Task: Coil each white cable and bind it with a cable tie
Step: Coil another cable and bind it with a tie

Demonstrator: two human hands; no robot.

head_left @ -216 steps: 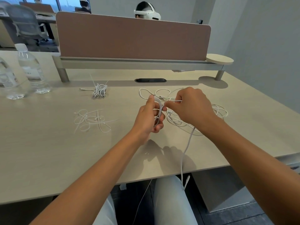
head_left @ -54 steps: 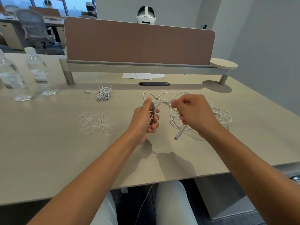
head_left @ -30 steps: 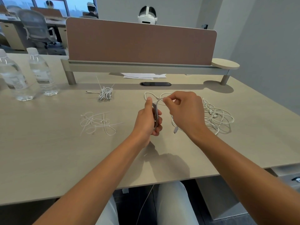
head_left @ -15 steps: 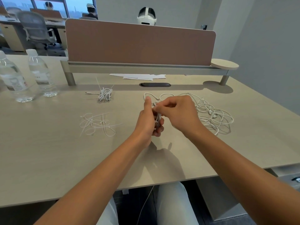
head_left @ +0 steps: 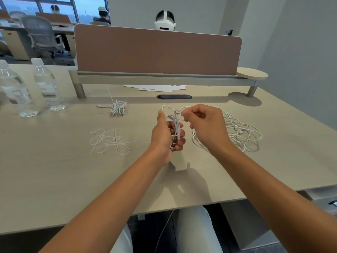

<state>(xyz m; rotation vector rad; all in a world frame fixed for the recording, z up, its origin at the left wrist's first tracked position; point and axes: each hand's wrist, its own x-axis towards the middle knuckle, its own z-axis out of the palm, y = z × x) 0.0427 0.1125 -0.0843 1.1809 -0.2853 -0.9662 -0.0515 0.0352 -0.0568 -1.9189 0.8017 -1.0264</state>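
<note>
My left hand [head_left: 163, 135] grips a white cable coil [head_left: 175, 129], several loops wound upright through its curled fingers above the desk's middle. My right hand [head_left: 205, 125] pinches the cable's loose end [head_left: 179, 112] just above the coil, thumb against forefinger. A tangled heap of loose white cables [head_left: 240, 131] lies on the desk behind and right of my right hand. A pile of white cable ties [head_left: 109, 141] is spread on the desk to the left. A coiled and tied white cable [head_left: 118, 107] rests farther back left.
Two clear water bottles [head_left: 48, 84] stand at the far left. A brown divider screen [head_left: 156, 50] on a grey rail crosses the back, with papers [head_left: 156, 87] and a dark cable slot [head_left: 174, 96] under it. People sit beyond.
The cable's dangling tail has been wound onto the coil in my left hand. My right hand drew back slightly and now pinches only the short end above the coil.
</note>
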